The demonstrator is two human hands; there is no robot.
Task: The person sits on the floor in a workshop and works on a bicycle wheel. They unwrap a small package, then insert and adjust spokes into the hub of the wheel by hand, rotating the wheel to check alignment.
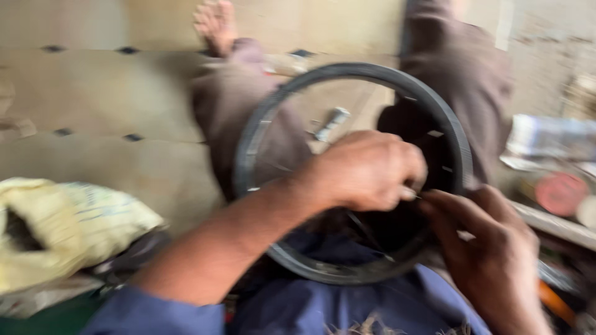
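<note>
A small black wheel rim (310, 84) with thin spokes rests on my lap over blue cloth. My left hand (363, 170) reaches across the rim's middle, fingers closed around a thin spoke near the right side. My right hand (490, 248) sits at the rim's lower right, fingertips pinching at the same spot. The view is blurred by motion, so the small part between the fingers cannot be made out.
Another person in brown trousers (236, 99) sits opposite, a bare foot (214, 22) on the tiled floor. A yellowish sack (62, 223) lies at the left. A metal tool (332, 123) lies on the floor inside the rim. Cluttered items, one red and round (560, 193), fill the right.
</note>
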